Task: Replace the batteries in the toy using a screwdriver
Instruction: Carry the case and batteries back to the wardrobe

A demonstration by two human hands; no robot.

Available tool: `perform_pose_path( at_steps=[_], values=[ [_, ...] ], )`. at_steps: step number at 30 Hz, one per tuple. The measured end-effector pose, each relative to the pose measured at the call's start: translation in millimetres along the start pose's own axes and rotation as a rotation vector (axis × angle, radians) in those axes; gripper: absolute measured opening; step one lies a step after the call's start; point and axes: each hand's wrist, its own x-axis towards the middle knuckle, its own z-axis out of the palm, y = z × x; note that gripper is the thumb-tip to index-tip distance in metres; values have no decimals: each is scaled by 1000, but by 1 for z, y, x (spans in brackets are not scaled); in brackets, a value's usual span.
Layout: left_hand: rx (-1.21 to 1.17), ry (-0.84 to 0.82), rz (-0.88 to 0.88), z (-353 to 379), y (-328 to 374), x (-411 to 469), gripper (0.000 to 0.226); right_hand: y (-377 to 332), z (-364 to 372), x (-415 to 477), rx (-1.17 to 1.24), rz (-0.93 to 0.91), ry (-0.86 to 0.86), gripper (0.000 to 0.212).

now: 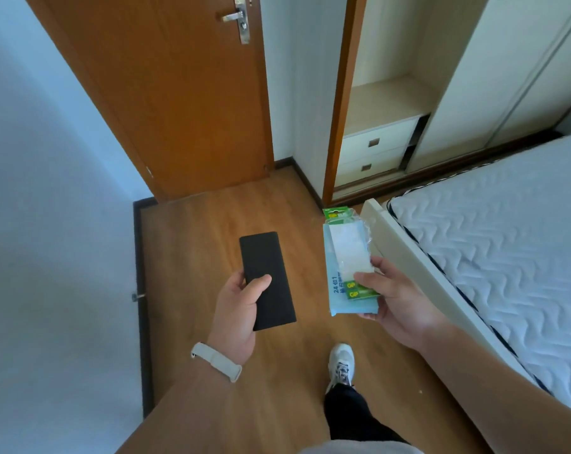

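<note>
Left hand (236, 309): curled round the lower end of a black slab (266, 280), thumb laid across its face; a pale wristband (216, 361) is worn on the wrist.
Black slab: flat, rectangular, plain; held above the wooden floor (212, 224); what it is cannot be told.
Right hand (395, 299): clamped on a battery pack (349, 263), thumb on the front, fingers behind.
Battery pack: light blue card with a clear blister; green batteries (359, 291) are seen at its lower end, beside the thumb.
Surroundings: a closed door (166, 93) ahead, drawers (376, 152) to its right, a mattress (490, 231) on the right.
Below: one shoe (341, 363) is planted on the floor.
</note>
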Motion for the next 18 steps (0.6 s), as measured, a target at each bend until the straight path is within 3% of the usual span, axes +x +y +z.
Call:
perform_pose_path(
  at_steps=[5, 18],
  values=[
    [48, 29, -26, 48, 19, 80, 19, -47, -35, 70, 53, -13, 9, 60],
    [144, -113, -15, 227, 71, 253, 29, -166, -137, 200, 95, -32, 101, 57]
  ],
)
